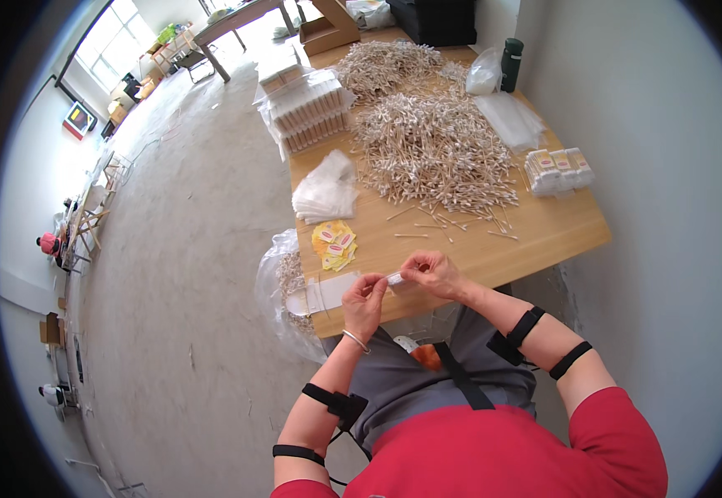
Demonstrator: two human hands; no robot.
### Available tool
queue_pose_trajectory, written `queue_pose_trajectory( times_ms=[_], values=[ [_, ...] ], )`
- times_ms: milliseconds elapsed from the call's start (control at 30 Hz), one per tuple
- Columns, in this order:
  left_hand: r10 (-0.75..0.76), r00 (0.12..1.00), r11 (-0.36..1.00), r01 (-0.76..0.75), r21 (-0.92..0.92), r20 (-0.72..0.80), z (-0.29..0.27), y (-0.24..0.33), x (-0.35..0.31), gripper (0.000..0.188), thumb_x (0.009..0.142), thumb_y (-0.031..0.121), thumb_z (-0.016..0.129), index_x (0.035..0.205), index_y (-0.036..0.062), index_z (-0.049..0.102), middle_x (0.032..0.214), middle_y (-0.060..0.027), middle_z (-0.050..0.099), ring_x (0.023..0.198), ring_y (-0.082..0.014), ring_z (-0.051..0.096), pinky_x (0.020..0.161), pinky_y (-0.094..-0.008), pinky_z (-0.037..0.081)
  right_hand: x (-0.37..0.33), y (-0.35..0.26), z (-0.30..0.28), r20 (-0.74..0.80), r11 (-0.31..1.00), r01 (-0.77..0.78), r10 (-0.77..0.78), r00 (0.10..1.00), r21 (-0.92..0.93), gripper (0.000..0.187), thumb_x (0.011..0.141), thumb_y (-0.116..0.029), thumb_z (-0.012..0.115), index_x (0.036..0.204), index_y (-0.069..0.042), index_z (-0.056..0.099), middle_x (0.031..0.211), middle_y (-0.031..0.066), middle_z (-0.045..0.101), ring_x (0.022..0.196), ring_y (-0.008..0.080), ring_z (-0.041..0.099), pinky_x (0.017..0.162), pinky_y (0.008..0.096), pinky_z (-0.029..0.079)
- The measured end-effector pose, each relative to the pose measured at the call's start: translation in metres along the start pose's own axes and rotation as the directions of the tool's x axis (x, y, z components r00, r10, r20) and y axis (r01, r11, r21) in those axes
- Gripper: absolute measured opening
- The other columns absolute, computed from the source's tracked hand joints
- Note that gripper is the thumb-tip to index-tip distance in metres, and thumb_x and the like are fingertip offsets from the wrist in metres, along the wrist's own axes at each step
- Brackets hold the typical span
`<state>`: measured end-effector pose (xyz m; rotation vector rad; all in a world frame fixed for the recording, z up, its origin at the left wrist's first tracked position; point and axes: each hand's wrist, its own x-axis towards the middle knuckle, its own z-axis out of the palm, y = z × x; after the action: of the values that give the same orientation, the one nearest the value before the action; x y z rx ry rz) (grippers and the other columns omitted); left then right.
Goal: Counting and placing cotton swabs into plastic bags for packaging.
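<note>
Near the table's front edge, my left hand [363, 305] and my right hand [432, 275] are close together, fingers pinched. A small whitish, see-through plastic piece [394, 280] spans the gap between their fingertips. It looks like a small bag, but the fingers hide most of it. Flat clear plastic bags [334, 292] lie beside my left hand at the table's corner. Just beyond them is a loose heap of yellow and white paper labels [335, 247]. A large pile of cotton swabs [436, 149] covers the middle of the table, with several stray swabs [412, 236] nearer my hands.
A second swab pile [390, 68] lies farther back. Stacked swab packs [311, 108] and white plastic bags [326, 187] line the left edge. Finished-looking packs [558, 171], plastic sheets [512, 121] and a dark bottle [510, 65] stand right. A plastic sack [268, 286] sits by the table's left side.
</note>
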<state>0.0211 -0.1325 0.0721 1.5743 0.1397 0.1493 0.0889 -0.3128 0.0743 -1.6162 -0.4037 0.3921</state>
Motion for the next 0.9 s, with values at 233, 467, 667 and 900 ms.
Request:
queue_pose_trajectory(
  times_ms=[233,467,667,900],
  values=[
    [0.247,0.969,0.901,-0.23,0.368,0.001,0.013,0.018,0.002,0.01,0.086,0.007,0.067,0.092,-0.0005,0.065,0.082,-0.0083,0.066,0.076,-0.0122,0.063,0.07,-0.0251,0.05,-0.001,-0.033,0.001,0.032,0.839,0.298,-0.32,0.947,-0.455,0.015,0.076,-0.02,0.073,0.078,-0.006,0.067,0.08,0.0078,0.06,0.087,0.0279,0.055,0.077,0.0364,0.046],
    [0.232,0.971,0.963,-0.237,0.131,0.052,0.026,0.028,0.007,0.01,0.09,0.007,0.062,0.094,-0.0016,0.062,0.09,-0.0063,0.067,0.083,-0.011,0.062,0.077,-0.0248,0.05,-0.004,-0.043,-0.017,0.002,0.891,0.293,-0.312,0.95,-0.346,0.012,0.074,-0.017,0.073,0.076,-0.007,0.067,0.076,0.0066,0.06,0.082,0.0243,0.055,0.073,0.0362,0.045],
    [0.23,0.966,0.932,-0.253,0.26,0.116,0.019,0.023,0.01,0.008,0.091,0.004,0.059,0.097,-0.0012,0.061,0.095,-0.008,0.066,0.088,-0.0121,0.061,0.079,-0.0255,0.049,-0.015,-0.036,-0.034,0.024,0.877,0.274,-0.288,0.957,-0.395,0.011,0.072,-0.015,0.07,0.073,-0.005,0.066,0.075,0.0105,0.061,0.079,0.0273,0.058,0.071,0.0364,0.047],
    [0.112,0.98,0.984,-0.133,0.119,0.165,0.021,0.016,0.004,0.006,0.088,-0.003,0.061,0.093,-0.0024,0.061,0.1,-0.0115,0.066,0.088,-0.0144,0.062,0.08,-0.0263,0.05,-0.017,-0.035,-0.028,0.058,0.873,0.298,-0.299,0.952,-0.387,0.013,0.072,-0.016,0.072,0.072,-0.006,0.065,0.074,0.0073,0.06,0.079,0.0242,0.057,0.071,0.0364,0.046]
  ],
)
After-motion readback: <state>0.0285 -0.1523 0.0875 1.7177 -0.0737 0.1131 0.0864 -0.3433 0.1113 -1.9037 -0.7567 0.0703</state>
